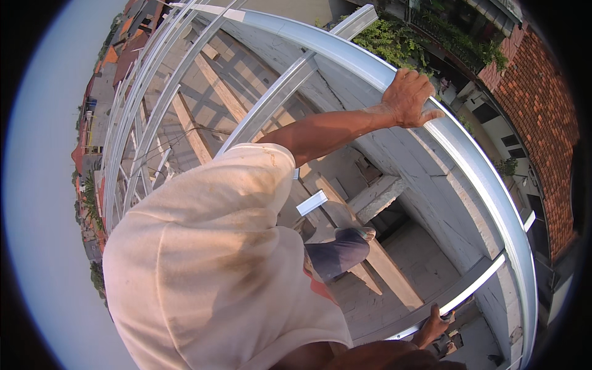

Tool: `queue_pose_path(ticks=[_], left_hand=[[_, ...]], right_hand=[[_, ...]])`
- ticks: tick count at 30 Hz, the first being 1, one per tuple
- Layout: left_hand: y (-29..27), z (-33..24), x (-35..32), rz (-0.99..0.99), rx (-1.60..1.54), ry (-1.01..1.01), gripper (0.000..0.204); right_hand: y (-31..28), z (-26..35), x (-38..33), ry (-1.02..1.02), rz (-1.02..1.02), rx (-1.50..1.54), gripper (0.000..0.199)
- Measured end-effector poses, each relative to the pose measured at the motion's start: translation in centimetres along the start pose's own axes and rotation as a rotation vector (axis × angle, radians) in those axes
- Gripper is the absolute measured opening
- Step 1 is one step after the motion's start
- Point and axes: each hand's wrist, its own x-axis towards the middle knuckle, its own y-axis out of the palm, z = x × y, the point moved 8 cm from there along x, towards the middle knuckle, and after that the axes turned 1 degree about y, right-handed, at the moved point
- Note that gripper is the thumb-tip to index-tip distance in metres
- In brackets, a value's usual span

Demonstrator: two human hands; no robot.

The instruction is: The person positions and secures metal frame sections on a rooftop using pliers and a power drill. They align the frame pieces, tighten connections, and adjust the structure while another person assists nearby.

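Note:
My left hand [407, 98] reaches up and to the right and grips the top of a long curved grey metal rail [481, 172] that runs along a white concrete wall. At the lower right my right hand [435, 324] closes around a shorter metal cross bar [475, 283] that meets that rail. My cream shirt [209, 265] fills the lower left. One foot [364, 233] in a dark trouser leg rests on a wooden beam [382, 259] below me.
A light steel roof frame [154, 105] with several parallel bars stretches to the upper left, with wooden beams under it. A red tiled roof [542, 123] and green plants [394, 40] lie beyond the wall. A concrete floor lies far below.

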Motion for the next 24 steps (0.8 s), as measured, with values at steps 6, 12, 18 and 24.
queue_pose_path(ticks=[6, 12, 18, 24], left_hand=[[0.7, -0.1, 0.2, 0.153, -0.141, -0.044, 0.069], [0.7, 2.6, -1.7, 0.089, -0.577, -0.06, 0.078], [-11.4, 19.7, -7.7, 0.022, -0.385, -0.102, 0.083], [-13.7, 42.6, -13.9, 0.32, 0.147, -0.138, 0.106]], right_hand=[[-2.2, 2.1, 0.1, -0.301, -0.247, -0.526, 0.059], [3.8, 15.1, -8.3, -0.583, -0.451, -0.49, 0.035], [26.9, 22.3, -18.6, -0.098, 0.273, 0.214, 0.041], [48.0, 25.7, -24.4, 0.165, 0.954, 0.422, 0.045]])
